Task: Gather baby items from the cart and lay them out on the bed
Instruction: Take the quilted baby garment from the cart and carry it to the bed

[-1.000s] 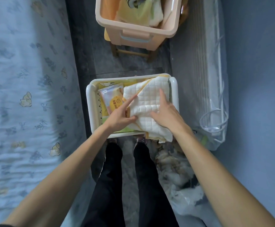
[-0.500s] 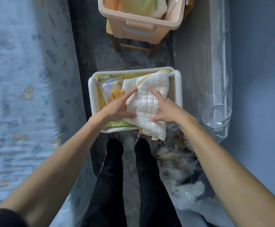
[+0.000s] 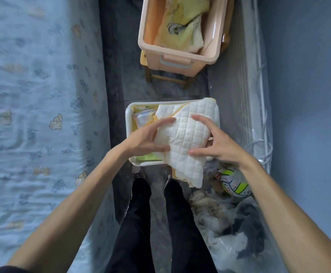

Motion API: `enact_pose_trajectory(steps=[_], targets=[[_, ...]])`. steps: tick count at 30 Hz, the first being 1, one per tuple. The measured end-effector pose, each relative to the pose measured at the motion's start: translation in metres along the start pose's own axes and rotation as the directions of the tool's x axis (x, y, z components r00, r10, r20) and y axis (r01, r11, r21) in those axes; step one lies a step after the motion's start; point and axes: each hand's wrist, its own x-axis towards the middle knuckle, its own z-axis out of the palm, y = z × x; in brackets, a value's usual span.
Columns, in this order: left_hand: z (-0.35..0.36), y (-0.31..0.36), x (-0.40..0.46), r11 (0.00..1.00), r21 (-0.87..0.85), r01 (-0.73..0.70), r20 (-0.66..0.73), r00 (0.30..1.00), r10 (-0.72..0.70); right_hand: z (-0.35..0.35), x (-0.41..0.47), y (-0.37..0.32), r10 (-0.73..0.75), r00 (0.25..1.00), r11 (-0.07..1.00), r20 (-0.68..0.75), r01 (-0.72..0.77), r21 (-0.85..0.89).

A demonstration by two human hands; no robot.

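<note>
While both hands gripped white quilted blanket [image 3: 188, 138] over white cart tray [image 3: 130, 123], left hand [image 3: 146, 138] curled round its left edge, right hand [image 3: 217, 143] clutched right side, fingers spread. Blanket bunched, partly lifted, lower corner hanging past tray front. Clear packet [image 3: 142, 119] sat in tray's left end. Bed [image 3: 32, 115] off to left. Peach bin [image 3: 180, 56] beyond, ball [image 3: 234, 183] at right.

Two hands: left hand [image 3: 144, 138], right hand [image 3: 218, 143]. One white quilted cloth [image 3: 188, 134], one white cart [image 3: 130, 117], one peach bin [image 3: 172, 56], one bed [image 3: 32, 115], one ball [image 3: 234, 183], one clear packet [image 3: 142, 119]
</note>
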Motion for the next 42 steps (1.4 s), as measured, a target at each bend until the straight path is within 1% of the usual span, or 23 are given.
enact_pose_trajectory(steps=[2, 5, 7, 10, 12, 15, 18, 21, 26, 31, 33, 35, 38, 42], targets=[[-0.021, 0.028, -0.023, 0.999, -0.03, -0.039, -0.041, 0.998, 0.038, -0.004, -0.016, -0.035, -0.037, 0.999, 0.999, 0.016, 0.036, 0.039], [-0.061, 0.075, -0.057, 0.996, 0.003, -0.087, -0.138, 0.987, 0.087, -0.014, -0.039, -0.108, -0.126, 0.992, 0.992, 0.031, 0.125, 0.028], [-0.091, 0.115, -0.084, 0.992, -0.048, -0.119, -0.167, 0.98, 0.109, -0.018, -0.057, -0.167, -0.2, 0.979, 0.98, 0.038, 0.2, 0.017], [-0.139, 0.18, -0.131, 0.964, -0.133, -0.228, -0.222, 0.955, 0.195, -0.022, -0.083, -0.258, -0.327, 0.943, 0.945, 0.056, 0.328, -0.01], [-0.168, 0.225, -0.168, 0.947, -0.127, -0.295, -0.288, 0.925, 0.249, -0.022, -0.102, -0.318, -0.415, 0.908, 0.909, 0.056, 0.417, -0.008], [-0.204, 0.284, -0.223, 0.924, -0.063, -0.377, -0.399, 0.858, 0.323, -0.015, -0.126, -0.394, -0.527, 0.847, 0.85, 0.068, 0.527, 0.016], [-0.224, 0.331, -0.276, 0.907, 0.024, -0.42, -0.505, 0.778, 0.373, -0.007, -0.143, -0.447, -0.61, 0.783, 0.792, 0.124, 0.604, 0.083], [-0.226, 0.362, -0.324, 0.895, 0.08, -0.439, -0.563, 0.721, 0.404, 0.005, -0.156, -0.483, -0.678, 0.718, 0.734, 0.157, 0.674, 0.084], [-0.206, 0.371, -0.385, 0.891, 0.113, -0.439, -0.715, 0.587, 0.38, 0.032, -0.166, -0.518, -0.734, 0.627, 0.664, 0.26, 0.743, 0.082], [-0.166, 0.344, -0.447, 0.91, 0.08, -0.407, -0.863, 0.429, 0.268, 0.097, -0.178, -0.535, -0.673, 0.577, 0.679, 0.462, 0.73, 0.078], [-0.146, 0.328, -0.478, 0.916, 0.065, -0.396, -0.915, 0.343, 0.214, 0.134, -0.183, -0.536, -0.637, 0.551, 0.683, 0.539, 0.728, 0.064], [-0.124, 0.31, -0.511, 0.926, 0.042, -0.375, -0.961, 0.239, 0.14, 0.173, -0.19, -0.533, -0.608, 0.508, 0.675, 0.61, 0.735, 0.06], [-0.088, 0.282, -0.568, 0.939, 0.003, -0.344, -0.994, 0.099, 0.039, 0.239, -0.208, -0.527, -0.571, 0.423, 0.654, 0.703, 0.752, 0.079], [-0.031, 0.242, -0.651, 0.952, -0.032, -0.306, -0.997, -0.063, -0.053, 0.341, -0.247, -0.511, -0.51, 0.287, 0.633, 0.81, 0.763, 0.128]])
